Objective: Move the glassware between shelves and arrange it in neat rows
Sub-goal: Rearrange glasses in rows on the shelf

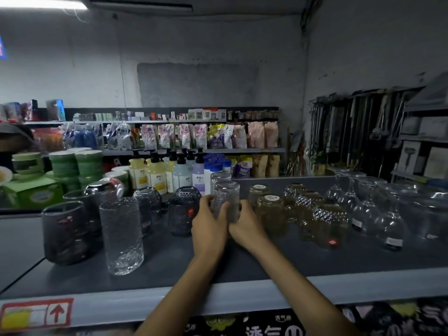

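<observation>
- Price label (pixel 36 314) on the shelf (pixel 242 295) front edge is showing a red upward arrow.
- Dark packaging (pixel 269 327) beneath is displaying white characters "透气".
- Pump bottles (pixel 155 174) are carrying labels too blurred to read.

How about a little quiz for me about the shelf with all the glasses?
1. True or false: the left hand and the right hand both grip the clear ribbed glass.
2. What colour are the glasses just right of it? A) amber B) blue C) red
3. Fill the gap: the tall clear glass at the front left stands beside a ___ glass.

Key: 1 true. 2 A. 3 dark, the dark glass.
</observation>
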`<state>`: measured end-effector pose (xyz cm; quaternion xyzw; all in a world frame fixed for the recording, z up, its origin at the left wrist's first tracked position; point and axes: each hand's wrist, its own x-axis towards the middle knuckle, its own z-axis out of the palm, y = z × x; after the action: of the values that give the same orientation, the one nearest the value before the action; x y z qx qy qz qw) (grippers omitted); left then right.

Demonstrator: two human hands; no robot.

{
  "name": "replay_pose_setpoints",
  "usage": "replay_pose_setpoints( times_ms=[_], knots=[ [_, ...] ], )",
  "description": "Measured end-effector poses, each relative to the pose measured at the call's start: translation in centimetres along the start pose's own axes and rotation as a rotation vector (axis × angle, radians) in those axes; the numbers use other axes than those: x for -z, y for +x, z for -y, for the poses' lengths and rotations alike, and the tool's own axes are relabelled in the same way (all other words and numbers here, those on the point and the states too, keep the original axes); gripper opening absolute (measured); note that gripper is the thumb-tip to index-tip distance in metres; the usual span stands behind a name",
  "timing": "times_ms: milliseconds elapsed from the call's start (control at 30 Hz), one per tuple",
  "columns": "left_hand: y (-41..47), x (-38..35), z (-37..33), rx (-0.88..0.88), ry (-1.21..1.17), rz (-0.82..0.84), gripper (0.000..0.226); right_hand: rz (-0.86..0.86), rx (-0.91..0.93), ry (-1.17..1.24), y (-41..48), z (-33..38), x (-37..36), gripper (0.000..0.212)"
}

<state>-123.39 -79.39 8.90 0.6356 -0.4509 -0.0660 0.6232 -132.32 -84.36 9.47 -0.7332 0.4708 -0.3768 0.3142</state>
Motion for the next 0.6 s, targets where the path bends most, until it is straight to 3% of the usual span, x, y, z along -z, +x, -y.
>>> replay_pose_setpoints(
  times_ms=[100,400,600],
  knots=[
    [-0.24,0.24,0.22,0.002,0.037,-0.001,0.042,-0.009,0.048,0.074,0.16,-0.75,-0.33,0.060],
    [-0.40,0.41,0.06,0.106,0.200,0.000,0.042,-0.098,0.117,0.017,0.49,-1.16,-0.38,0.038],
    [0.21,0.34,0.58,0.109,0.236,0.019,0.050,-0.075,0.095,0.030,0.78,-1.02,-0.77,0.044]
  ],
)
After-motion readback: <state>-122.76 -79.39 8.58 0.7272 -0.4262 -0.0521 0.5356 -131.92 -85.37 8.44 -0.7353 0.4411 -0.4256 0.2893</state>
